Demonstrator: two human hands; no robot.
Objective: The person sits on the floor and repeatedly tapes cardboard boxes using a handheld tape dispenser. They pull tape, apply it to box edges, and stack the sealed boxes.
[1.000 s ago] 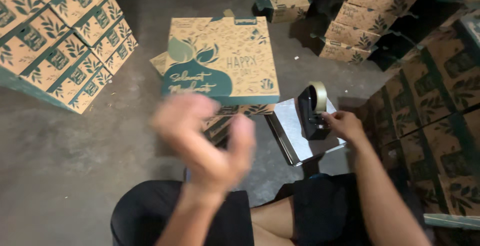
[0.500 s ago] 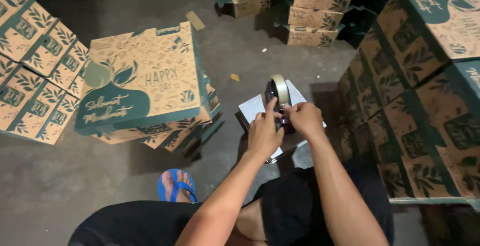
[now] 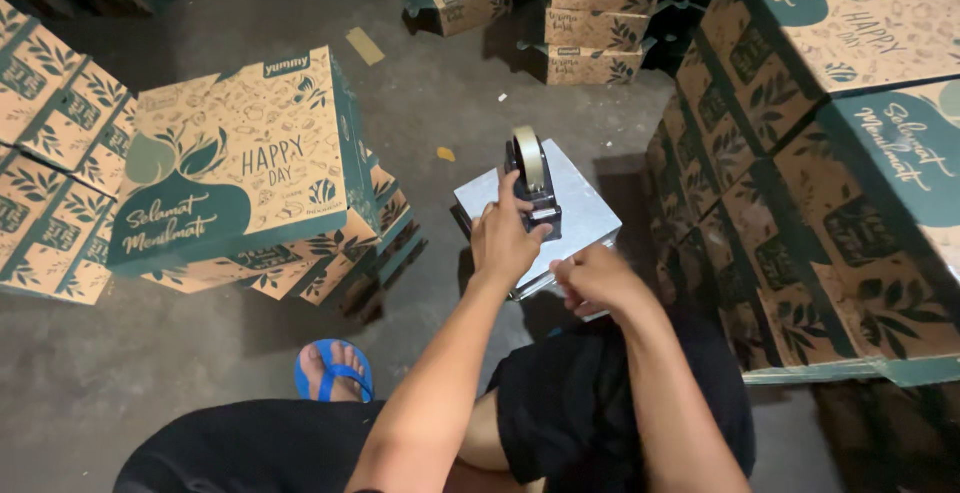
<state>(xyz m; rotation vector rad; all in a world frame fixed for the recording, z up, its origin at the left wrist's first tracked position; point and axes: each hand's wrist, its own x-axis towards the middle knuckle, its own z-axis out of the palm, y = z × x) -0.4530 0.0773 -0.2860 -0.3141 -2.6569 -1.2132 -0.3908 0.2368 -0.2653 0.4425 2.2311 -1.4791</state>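
L hand point(image 3: 505, 238) now clamped on tape dispenser point(image 3: 535, 181), frame centre; R hand point(image 3: 590, 278) has dropped off, pinching tape end below — strip being drawn.

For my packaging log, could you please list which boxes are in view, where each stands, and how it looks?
Top box: left pile, tan with teal leaf print.
Right stacks: same colours, stacked high.
Far boxes: top centre, smaller stack.
Left edge stack: same print.

The base of the tape dispenser point(image 3: 535, 185) is hidden by the left hand point(image 3: 503, 238). The stacked boxes point(image 3: 850, 153) are cut off by the right edge.
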